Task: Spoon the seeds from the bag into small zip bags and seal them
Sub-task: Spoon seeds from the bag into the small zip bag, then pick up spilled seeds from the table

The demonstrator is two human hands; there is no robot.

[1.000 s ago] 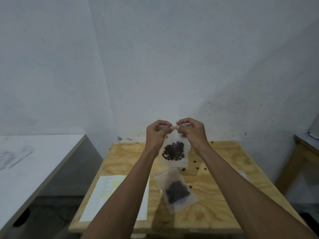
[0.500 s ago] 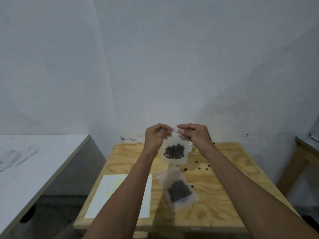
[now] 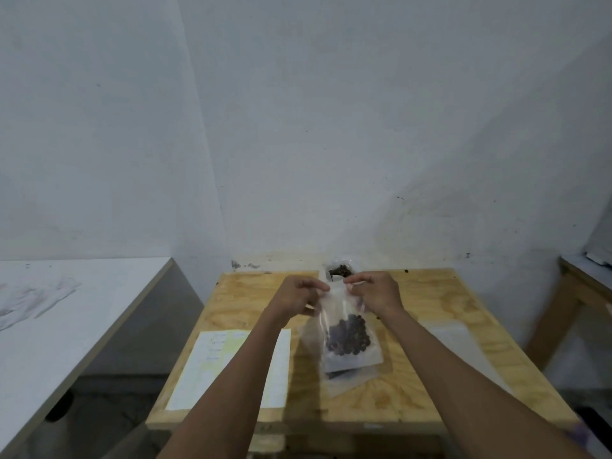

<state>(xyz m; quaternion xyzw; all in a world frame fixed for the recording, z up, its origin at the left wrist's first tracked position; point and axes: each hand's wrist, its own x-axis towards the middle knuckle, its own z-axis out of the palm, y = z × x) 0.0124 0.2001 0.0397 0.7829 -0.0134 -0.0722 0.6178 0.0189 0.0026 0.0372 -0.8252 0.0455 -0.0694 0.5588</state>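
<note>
Above the worktop point(image 3: 430, 293), head view: left hand point(image 3: 296, 298) and right hand point(image 3: 376, 293) each pinch a top corner of the small zip bag point(image 3: 347, 336), held upright with dark seeds point(image 3: 347, 336) settled low. Step looks like sealing. Advice: keep the bag vertical so no seed sits in the zip track, then run thumb and finger along the strip from one corner to the other (check for gaps at the ends). Under the held bag, a second filled bag point(image 3: 347, 380) lies flat. Behind the held bag, the source bag point(image 3: 339, 270) stands open by the wall. Left of the held bag, a paper sheet point(image 3: 205, 366) carries faint handwriting, unreadable. No brands visible.
</note>
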